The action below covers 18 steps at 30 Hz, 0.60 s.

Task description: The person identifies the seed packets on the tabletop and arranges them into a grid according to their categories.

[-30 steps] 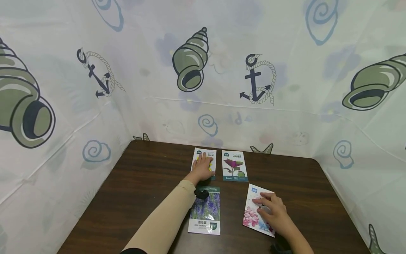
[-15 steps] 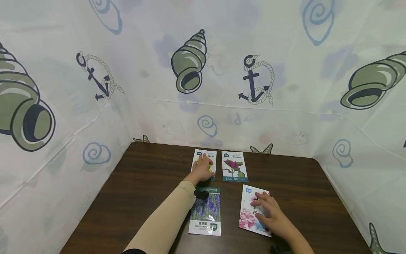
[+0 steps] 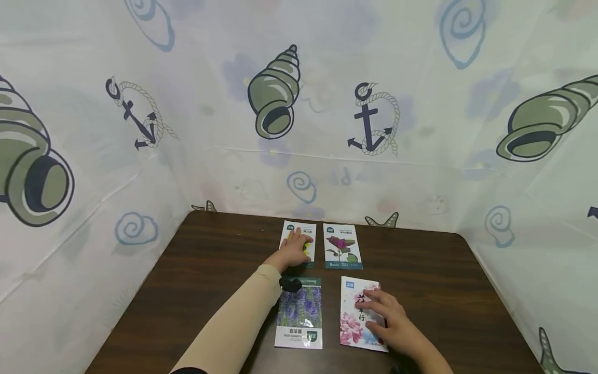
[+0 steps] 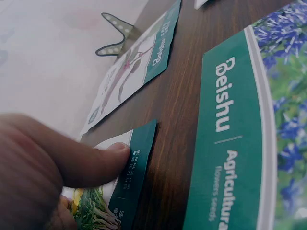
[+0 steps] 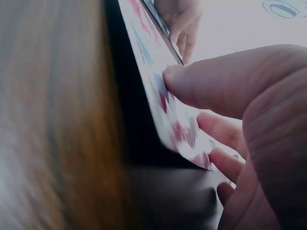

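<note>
My left hand (image 3: 290, 253) rests spread on a seed packet with yellow flowers (image 3: 309, 231) at the back of the table. In the left wrist view its thumb presses the green end of that packet. On the right, my right hand (image 3: 390, 319) lies with spread fingers on a packet printed with pink flowers (image 3: 351, 314). Thumb and fingertips touch its face in the right wrist view. A packet with a magenta flower (image 3: 342, 248) lies right of the left hand. Nearer me, a packet with purple-blue flowers (image 3: 299, 314) lies left of the pink one, its print upside down.
The dark wooden table (image 3: 219, 259) carries the packets. A pale patterned cloth (image 3: 210, 171) with printed shells and anchors hangs behind and at both sides. My left sleeve (image 3: 229, 322) crosses the table's left part.
My right hand has slid the pink-flower packet left, toward the purple-flower one, and it now lies straighter. The left hand stays on the yellow-flower packet. The head view has shifted slightly.
</note>
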Motion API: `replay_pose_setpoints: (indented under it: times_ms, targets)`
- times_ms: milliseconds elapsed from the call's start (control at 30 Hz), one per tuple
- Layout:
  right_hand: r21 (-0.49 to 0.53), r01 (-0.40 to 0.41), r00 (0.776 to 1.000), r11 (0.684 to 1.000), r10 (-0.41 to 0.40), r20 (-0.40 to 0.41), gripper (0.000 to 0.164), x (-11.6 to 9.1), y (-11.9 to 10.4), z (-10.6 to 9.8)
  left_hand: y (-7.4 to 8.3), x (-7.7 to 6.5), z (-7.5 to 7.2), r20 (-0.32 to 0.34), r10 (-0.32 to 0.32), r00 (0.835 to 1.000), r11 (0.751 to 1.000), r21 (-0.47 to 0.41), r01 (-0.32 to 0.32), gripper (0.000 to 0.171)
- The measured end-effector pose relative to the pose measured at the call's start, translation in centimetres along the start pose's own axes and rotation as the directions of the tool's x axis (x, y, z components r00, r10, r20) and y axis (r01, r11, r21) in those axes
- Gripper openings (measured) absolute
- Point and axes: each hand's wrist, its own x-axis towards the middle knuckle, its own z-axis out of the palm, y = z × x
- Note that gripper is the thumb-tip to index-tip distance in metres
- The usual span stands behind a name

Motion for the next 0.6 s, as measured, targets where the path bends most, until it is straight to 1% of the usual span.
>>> replay_pose_setpoints:
  times_ms: [67, 133, 200, 267, 333, 467, 500, 600]
  targets:
    - [0.040, -0.029, 0.999, 0.999, 0.027, 0.036, 0.047, -0.1, -0.1, 0.0, 0.2, -0.4, -0.4, 0.011, 0.030, 0.999, 1.000, 0.008, -0.030, 0.058]
    - [0.070, -0.041, 0.997, 0.997, 0.036, 0.069, 0.042, -0.1, -0.2, 0.1, 0.1, -0.5, -0.4, 0.014, 0.045, 0.999, 0.998, 0.033, -0.046, 0.059]
    - [0.083, -0.045, 0.995, 0.996, 0.037, 0.095, 0.040, 0.0, -0.3, 0.1, 0.0, -0.4, -0.4, 0.010, 0.048, 0.999, 0.998, 0.050, -0.049, 0.059]
    - [0.082, -0.048, 0.993, 0.995, 0.039, 0.107, 0.041, 0.1, -0.3, 0.1, -0.3, 0.0, -0.2, 0.000, 0.049, 0.999, 0.997, 0.061, -0.049, 0.059]
    - [0.067, -0.058, 0.993, 0.996, 0.051, 0.106, 0.043, 0.3, -0.4, 0.0, -0.4, 0.3, -0.2, -0.004, 0.041, 0.999, 0.996, 0.074, -0.041, 0.059]
    - [0.005, -0.063, 0.994, 0.998, 0.062, 0.086, 0.046, 0.5, -0.5, 0.0, -0.4, 0.9, -0.2, -0.025, 0.027, 0.999, 0.997, 0.079, -0.025, 0.058]
    - [-0.015, -0.056, 0.995, 0.998, 0.057, 0.083, 0.047, 0.5, -0.5, 0.1, -0.2, 0.9, -0.2, -0.024, 0.016, 1.000, 0.997, 0.082, -0.014, 0.058]
    - [-0.050, -0.023, 0.997, 0.999, 0.026, 0.078, 0.048, 0.6, -0.4, 0.4, -0.5, 1.2, 0.0, -0.034, 0.012, 0.999, 0.996, 0.092, -0.009, 0.057]
